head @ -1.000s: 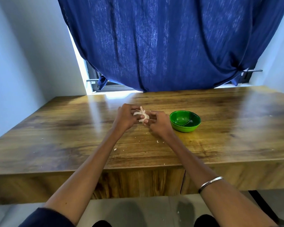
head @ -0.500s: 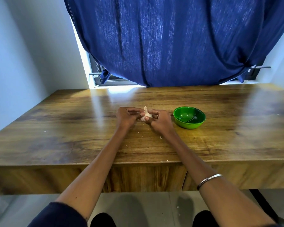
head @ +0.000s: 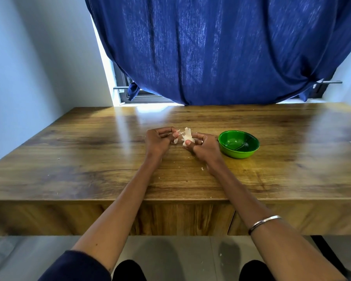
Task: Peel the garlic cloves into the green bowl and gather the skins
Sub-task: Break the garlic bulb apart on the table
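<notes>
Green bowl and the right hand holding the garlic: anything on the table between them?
In the head view, nothing: only a narrow strip of bare wooden table separates the green bowl from the right hand, which grips the garlic.

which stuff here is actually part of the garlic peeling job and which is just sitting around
Part of the job:
- garlic, held in the right hand
- strip of skin, pinched by the left hand
- green bowl
- skin flakes on the table

Just there:
- blue curtain
- bangle
</notes>
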A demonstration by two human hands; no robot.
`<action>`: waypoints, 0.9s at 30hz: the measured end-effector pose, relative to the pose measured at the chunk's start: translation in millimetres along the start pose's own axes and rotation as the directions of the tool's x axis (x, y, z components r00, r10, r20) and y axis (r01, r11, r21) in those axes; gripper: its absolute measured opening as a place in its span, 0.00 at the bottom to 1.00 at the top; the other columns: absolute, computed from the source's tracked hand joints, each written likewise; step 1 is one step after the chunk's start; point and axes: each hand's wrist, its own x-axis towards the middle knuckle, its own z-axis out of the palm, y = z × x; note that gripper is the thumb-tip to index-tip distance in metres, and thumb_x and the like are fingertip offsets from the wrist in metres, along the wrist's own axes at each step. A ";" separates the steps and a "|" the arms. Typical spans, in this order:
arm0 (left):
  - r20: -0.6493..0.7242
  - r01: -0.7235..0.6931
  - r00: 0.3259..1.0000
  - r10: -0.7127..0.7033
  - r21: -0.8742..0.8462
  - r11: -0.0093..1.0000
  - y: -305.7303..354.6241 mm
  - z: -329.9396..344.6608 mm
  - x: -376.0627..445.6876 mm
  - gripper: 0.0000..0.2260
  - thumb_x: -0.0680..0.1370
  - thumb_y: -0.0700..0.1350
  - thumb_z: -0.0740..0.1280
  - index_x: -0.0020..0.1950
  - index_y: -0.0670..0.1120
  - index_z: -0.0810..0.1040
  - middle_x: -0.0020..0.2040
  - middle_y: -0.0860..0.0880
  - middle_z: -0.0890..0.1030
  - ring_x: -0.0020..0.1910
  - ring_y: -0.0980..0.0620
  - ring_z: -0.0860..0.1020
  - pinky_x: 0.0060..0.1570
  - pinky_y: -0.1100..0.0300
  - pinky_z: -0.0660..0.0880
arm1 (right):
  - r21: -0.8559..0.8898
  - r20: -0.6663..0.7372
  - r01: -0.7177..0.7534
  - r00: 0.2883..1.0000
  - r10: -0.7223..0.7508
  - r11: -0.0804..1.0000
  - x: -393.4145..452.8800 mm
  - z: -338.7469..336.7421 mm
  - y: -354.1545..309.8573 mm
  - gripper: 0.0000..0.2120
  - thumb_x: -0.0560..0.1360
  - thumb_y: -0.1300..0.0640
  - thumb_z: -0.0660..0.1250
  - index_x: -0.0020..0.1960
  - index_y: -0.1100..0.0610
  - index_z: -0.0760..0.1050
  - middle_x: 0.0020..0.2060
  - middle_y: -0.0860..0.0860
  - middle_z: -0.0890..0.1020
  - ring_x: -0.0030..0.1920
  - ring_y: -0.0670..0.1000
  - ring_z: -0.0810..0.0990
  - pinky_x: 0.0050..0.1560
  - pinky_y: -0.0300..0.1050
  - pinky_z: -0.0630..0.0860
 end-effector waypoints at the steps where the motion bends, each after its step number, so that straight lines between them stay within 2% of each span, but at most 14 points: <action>1: -0.018 -0.005 1.000 0.005 -0.002 1.000 0.7 -1.7 -0.6 0.07 0.73 0.34 0.77 0.50 0.40 0.86 0.47 0.43 0.87 0.38 0.56 0.85 0.43 0.60 0.83 | 0.024 -0.010 -0.007 1.000 0.007 1.000 -0.2 -0.3 -0.4 0.26 0.72 0.61 0.77 0.68 0.61 0.76 0.55 0.57 0.86 0.52 0.53 0.86 0.57 0.54 0.83; 3: -0.059 -0.023 0.998 0.022 -0.004 1.000 1.7 -5.4 -1.8 0.08 0.74 0.34 0.77 0.52 0.38 0.86 0.46 0.45 0.87 0.36 0.59 0.84 0.41 0.63 0.82 | 0.054 -0.021 -0.020 1.000 0.021 0.998 -4.0 -0.8 -3.2 0.28 0.72 0.62 0.77 0.70 0.64 0.74 0.57 0.58 0.85 0.52 0.53 0.86 0.55 0.52 0.83; 4: -0.063 -0.040 0.997 0.042 0.041 0.998 0.8 -6.9 -1.4 0.08 0.74 0.35 0.77 0.53 0.39 0.86 0.47 0.45 0.87 0.38 0.59 0.84 0.43 0.63 0.83 | 0.027 -0.020 -0.015 1.000 0.015 1.000 -6.3 -1.7 -4.9 0.28 0.72 0.61 0.77 0.70 0.63 0.74 0.58 0.57 0.84 0.53 0.51 0.85 0.53 0.48 0.83; 6: 0.016 -0.083 0.997 0.082 0.220 0.972 -1.5 -8.1 -2.5 0.09 0.75 0.39 0.77 0.54 0.41 0.87 0.50 0.46 0.87 0.45 0.55 0.85 0.50 0.61 0.82 | -0.095 0.000 0.040 0.999 -0.040 0.995 -9.9 -3.3 -6.8 0.27 0.73 0.58 0.78 0.69 0.61 0.75 0.59 0.53 0.84 0.53 0.47 0.83 0.44 0.35 0.79; 8: 0.115 -0.158 0.986 0.125 0.355 0.922 -3.9 -6.7 -4.8 0.09 0.77 0.41 0.75 0.56 0.43 0.86 0.53 0.47 0.87 0.50 0.54 0.85 0.50 0.67 0.78 | -0.138 0.012 0.088 0.996 -0.087 0.987 -11.7 -3.9 -7.4 0.27 0.73 0.56 0.78 0.69 0.60 0.76 0.60 0.54 0.83 0.55 0.48 0.82 0.41 0.29 0.73; 10: 0.148 -0.226 0.972 0.181 0.399 0.889 -3.1 -4.1 -8.6 0.09 0.78 0.42 0.74 0.58 0.43 0.86 0.53 0.47 0.87 0.47 0.57 0.83 0.44 0.76 0.71 | -0.122 0.010 0.095 0.995 -0.095 0.988 -10.7 -4.3 -6.9 0.26 0.73 0.57 0.78 0.68 0.61 0.76 0.60 0.55 0.83 0.57 0.49 0.82 0.44 0.31 0.75; 12: 0.167 -0.287 0.957 0.238 0.413 0.864 -0.7 -2.7 -11.6 0.09 0.79 0.41 0.72 0.59 0.43 0.86 0.52 0.46 0.87 0.44 0.59 0.82 0.38 0.79 0.69 | -0.091 0.014 0.087 0.996 -0.086 0.992 -11.5 -3.2 -8.1 0.26 0.72 0.57 0.78 0.67 0.61 0.77 0.59 0.55 0.84 0.57 0.50 0.83 0.52 0.40 0.80; 13: 0.179 -0.310 0.949 0.258 0.414 0.856 0.0 -2.8 -12.6 0.09 0.79 0.40 0.72 0.59 0.43 0.85 0.53 0.46 0.87 0.45 0.58 0.82 0.39 0.79 0.70 | -0.071 0.018 0.077 0.997 -0.076 0.995 -11.6 -2.8 -8.3 0.25 0.71 0.58 0.79 0.67 0.60 0.77 0.58 0.55 0.85 0.56 0.50 0.84 0.56 0.46 0.82; 15: 0.191 -0.333 0.942 0.277 0.401 0.854 0.9 -4.1 -13.0 0.11 0.79 0.38 0.72 0.61 0.43 0.84 0.57 0.45 0.85 0.53 0.56 0.82 0.46 0.79 0.71 | -0.030 0.026 0.074 0.997 -0.073 0.997 -9.8 -2.1 -7.0 0.24 0.71 0.58 0.79 0.64 0.60 0.79 0.54 0.55 0.86 0.53 0.51 0.86 0.59 0.53 0.82; 17: 0.209 -0.334 0.939 0.273 0.371 0.867 0.8 -4.1 -11.3 0.13 0.79 0.37 0.72 0.64 0.44 0.83 0.62 0.45 0.83 0.61 0.54 0.80 0.52 0.78 0.70 | -0.008 0.043 0.080 0.996 -0.080 0.997 -9.3 -2.2 -7.7 0.21 0.71 0.58 0.79 0.62 0.58 0.80 0.52 0.53 0.87 0.51 0.50 0.86 0.58 0.53 0.82; 20: 0.235 -0.291 0.946 0.225 0.303 0.907 1.1 -2.1 -10.3 0.14 0.79 0.38 0.72 0.64 0.43 0.82 0.61 0.45 0.83 0.58 0.54 0.82 0.50 0.76 0.75 | -0.010 0.045 0.108 0.993 -0.107 0.994 -11.3 -3.7 -11.8 0.18 0.71 0.56 0.79 0.59 0.55 0.80 0.49 0.52 0.87 0.48 0.48 0.87 0.53 0.50 0.83; 23: 0.190 -0.232 0.963 0.192 0.214 0.949 0.6 -0.3 -10.4 0.15 0.76 0.37 0.75 0.63 0.42 0.83 0.58 0.43 0.85 0.55 0.52 0.84 0.56 0.61 0.81 | -0.023 0.045 0.119 0.992 -0.118 0.993 -12.6 -3.1 -11.9 0.16 0.70 0.53 0.79 0.56 0.53 0.82 0.46 0.49 0.88 0.47 0.48 0.87 0.52 0.54 0.84; 24: 0.170 -0.209 0.969 0.177 0.191 0.959 0.1 -0.1 -10.2 0.15 0.76 0.37 0.76 0.62 0.41 0.83 0.57 0.43 0.85 0.54 0.53 0.85 0.57 0.59 0.81 | -0.043 0.045 0.130 0.991 -0.128 0.991 -11.7 -2.2 -10.6 0.16 0.70 0.51 0.79 0.56 0.52 0.83 0.47 0.48 0.88 0.48 0.48 0.87 0.54 0.54 0.83; 27: 0.122 -0.122 0.987 0.105 0.135 0.983 0.8 -0.3 -10.6 0.15 0.74 0.38 0.77 0.61 0.41 0.84 0.56 0.43 0.85 0.49 0.57 0.84 0.51 0.66 0.81 | -0.077 0.010 0.161 0.987 -0.161 0.984 -10.9 -1.3 -10.2 0.16 0.70 0.50 0.79 0.56 0.53 0.85 0.49 0.48 0.88 0.51 0.47 0.86 0.58 0.53 0.82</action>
